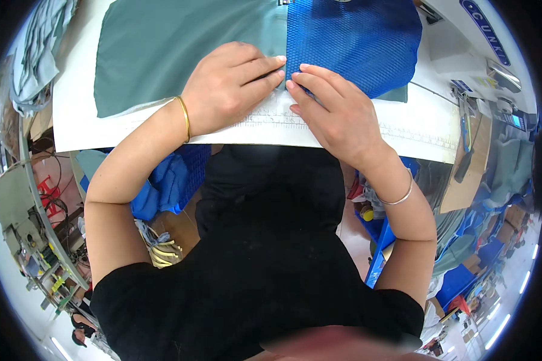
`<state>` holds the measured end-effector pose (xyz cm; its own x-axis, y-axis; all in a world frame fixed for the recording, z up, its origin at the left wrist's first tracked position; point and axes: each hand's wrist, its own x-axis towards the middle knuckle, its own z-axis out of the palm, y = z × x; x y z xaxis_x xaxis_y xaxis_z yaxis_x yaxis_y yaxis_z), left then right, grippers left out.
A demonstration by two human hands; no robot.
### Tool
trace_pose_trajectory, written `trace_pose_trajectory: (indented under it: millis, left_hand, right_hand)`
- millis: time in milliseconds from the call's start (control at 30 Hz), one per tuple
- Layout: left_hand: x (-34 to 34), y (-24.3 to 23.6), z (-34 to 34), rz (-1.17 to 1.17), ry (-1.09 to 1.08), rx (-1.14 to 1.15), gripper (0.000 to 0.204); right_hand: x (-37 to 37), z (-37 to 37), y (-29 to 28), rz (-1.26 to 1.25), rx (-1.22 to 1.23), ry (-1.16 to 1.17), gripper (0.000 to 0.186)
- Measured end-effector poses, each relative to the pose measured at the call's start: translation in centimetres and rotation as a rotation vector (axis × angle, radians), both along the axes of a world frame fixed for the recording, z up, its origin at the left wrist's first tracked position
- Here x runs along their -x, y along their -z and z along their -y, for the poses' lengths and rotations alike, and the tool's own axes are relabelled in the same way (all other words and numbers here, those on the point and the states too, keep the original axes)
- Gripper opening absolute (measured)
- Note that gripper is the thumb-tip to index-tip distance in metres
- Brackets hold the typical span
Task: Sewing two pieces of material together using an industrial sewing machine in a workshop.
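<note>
A grey-green fabric piece [156,60] lies on the white work table, meeting a blue mesh fabric [355,45] along a straight upright line at the middle. My left hand [226,87] rests on the green piece, its fingertips at that line, a little apart and pressing down. From the other side my right hand [340,114] reaches in with fingers spread, the tips touching the near edge of the mesh. Under the mesh, a strip of green cloth [396,94] shows at the right. A small metal part [285,2] at the top edge touches the join; it is mostly cut off.
A ruler scale [271,119] runs along the near edge of the white table [78,132]. Grey-green cloth [36,60] hangs at the far left. Scissors-like dark tools [464,162] lie at the right. Blue cloth [168,180] sits in a blue crate below the table.
</note>
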<state>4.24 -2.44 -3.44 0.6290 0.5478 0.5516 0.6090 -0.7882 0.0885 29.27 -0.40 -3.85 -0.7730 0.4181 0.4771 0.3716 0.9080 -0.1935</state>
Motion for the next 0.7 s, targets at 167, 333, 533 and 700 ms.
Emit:
trace_pose_trajectory:
  millis: [167, 333, 533, 700]
  left_hand:
    - [0.0, 0.0, 0.1, -0.009, 0.080, -0.031, 0.039]
    - [-0.2, -0.1, 0.1, 0.004, 0.071, 0.022, 0.034]
    - [0.2, 0.3, 0.1, 0.047, 0.073, 0.087, 0.034]
    - [0.7, 0.7, -0.6, 0.060, 0.088, 0.069, 0.032]
  right_hand:
    - [0.0, -0.2, -0.2, 0.000, 0.001, -0.017, 0.032]
    - [0.0, -0.6, -0.8, 0.012, 0.022, -0.058, 0.032]
    - [0.4, -1.2, -1.5, 0.021, 0.023, -0.056, 0.033]
    - [0.7, -1.6, -1.7, 0.022, 0.027, -0.045, 0.033]
